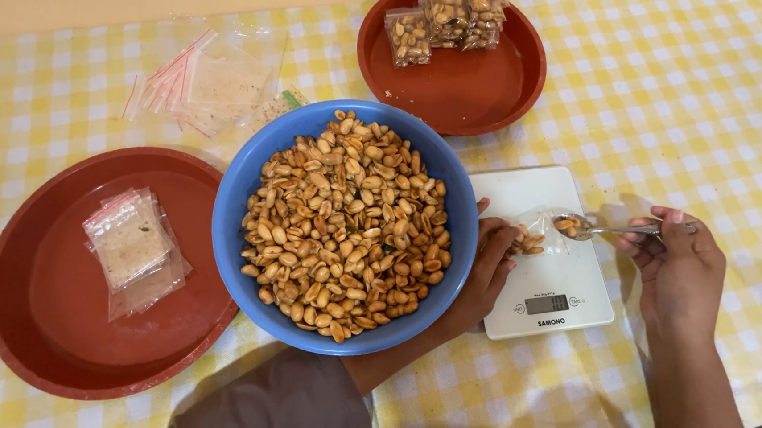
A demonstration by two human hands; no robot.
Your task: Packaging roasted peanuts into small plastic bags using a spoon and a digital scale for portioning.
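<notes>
Blue bowl [249,187] heaped with peanuts [344,225] is sitting at nine o'clock of the white scale [564,280]; left hand [484,270] is pinching the small clear bag [536,234] over it, right hand [677,266] is clamping a loaded spoon [603,228] at three o'clock

Table under a yellow-white checked cloth [693,102] carries a blue bowl [237,197] of peanuts at centre, a red tray [51,334] left, a second red tray [461,94] behind, a white scale [564,280] right, and probably empty clear bags [203,81] top left.
</notes>
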